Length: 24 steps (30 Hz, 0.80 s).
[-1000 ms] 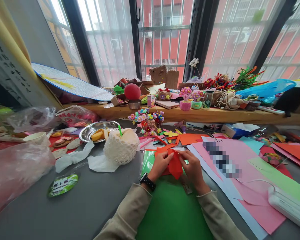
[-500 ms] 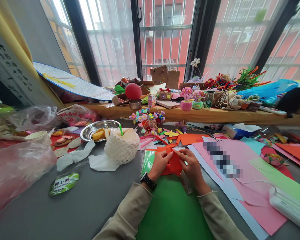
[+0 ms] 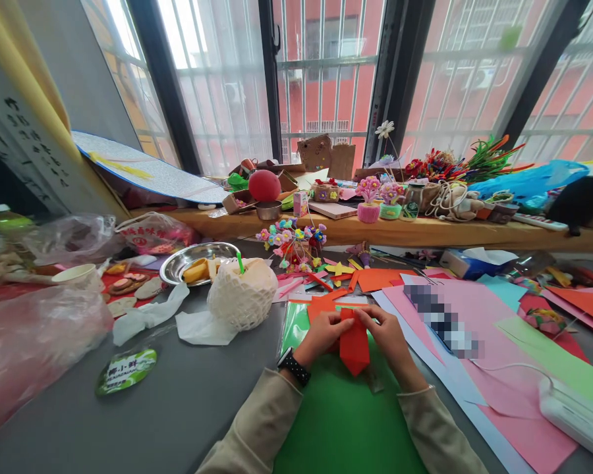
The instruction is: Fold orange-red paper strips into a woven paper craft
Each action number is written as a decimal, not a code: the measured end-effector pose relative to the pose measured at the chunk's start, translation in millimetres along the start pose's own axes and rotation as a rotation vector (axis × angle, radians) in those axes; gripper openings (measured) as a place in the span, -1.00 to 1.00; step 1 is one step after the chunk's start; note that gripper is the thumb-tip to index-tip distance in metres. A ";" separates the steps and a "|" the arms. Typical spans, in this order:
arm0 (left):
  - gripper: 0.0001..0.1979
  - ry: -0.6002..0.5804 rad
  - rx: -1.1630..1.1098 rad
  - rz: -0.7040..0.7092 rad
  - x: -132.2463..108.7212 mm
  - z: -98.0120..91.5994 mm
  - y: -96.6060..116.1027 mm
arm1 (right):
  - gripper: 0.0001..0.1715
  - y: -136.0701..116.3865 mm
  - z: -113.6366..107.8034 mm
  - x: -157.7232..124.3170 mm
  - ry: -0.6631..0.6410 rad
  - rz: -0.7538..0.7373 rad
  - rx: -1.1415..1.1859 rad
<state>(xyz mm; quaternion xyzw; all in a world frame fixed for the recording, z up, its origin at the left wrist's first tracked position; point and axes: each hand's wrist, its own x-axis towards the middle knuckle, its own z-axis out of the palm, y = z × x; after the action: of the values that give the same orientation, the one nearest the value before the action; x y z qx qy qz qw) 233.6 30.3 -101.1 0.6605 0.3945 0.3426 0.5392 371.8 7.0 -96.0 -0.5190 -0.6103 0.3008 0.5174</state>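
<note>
"Folding looks well under way: the red paper [image 3: 354, 352] is already a narrow strip with a pointed lower end."

"Where is it?"

"Over the upper part of the green sheet [image 3: 350, 431], between the two hands, its point toward the wearer. Whether it touches the green sheet, I cannot tell."

"And the grip?"

"The left hand [image 3: 323, 332] has thumb and fingers closed on the strip's upper left edge. The right hand [image 3: 388, 329] seems to pinch the upper right corner with its fingertips, the other fingers loosely curled. No gap shows between either set of fingertips and the paper."

"So is it finished?"

"I'd judge not. The long sides look straight and the lower point neatly shaped, so several folds seem done. Both hands are busy at the top end, which suggests that part is not settled. How many folds are left doesn't show."

"Any other paper waiting?"

"An orange piece [image 3: 321, 304] lies at the far edge of the green sheet. Beyond the green sheet is a larger orange sheet [image 3: 378, 280], lying flat. Pink paper [image 3: 516, 385] is spread to the right of the green sheet, untouched by either hand."
</note>
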 end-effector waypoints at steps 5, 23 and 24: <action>-0.65 0.004 0.060 0.001 0.5 -0.3 -3.7 | -0.66 3.5 0.0 0.5 -0.015 0.051 0.023; -0.66 0.020 0.198 0.073 0.5 -1.4 -1.0 | -0.65 2.0 1.9 0.5 -0.002 -0.099 -0.220; -0.66 0.008 0.190 0.069 0.5 -1.7 -0.6 | -0.65 1.8 1.4 0.7 -0.027 -0.115 -0.261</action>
<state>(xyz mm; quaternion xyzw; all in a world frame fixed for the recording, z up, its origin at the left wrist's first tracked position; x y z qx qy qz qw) 232.2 31.5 -101.4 0.7204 0.4043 0.3249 0.4604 371.0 8.3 -97.9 -0.5422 -0.6797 0.1956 0.4536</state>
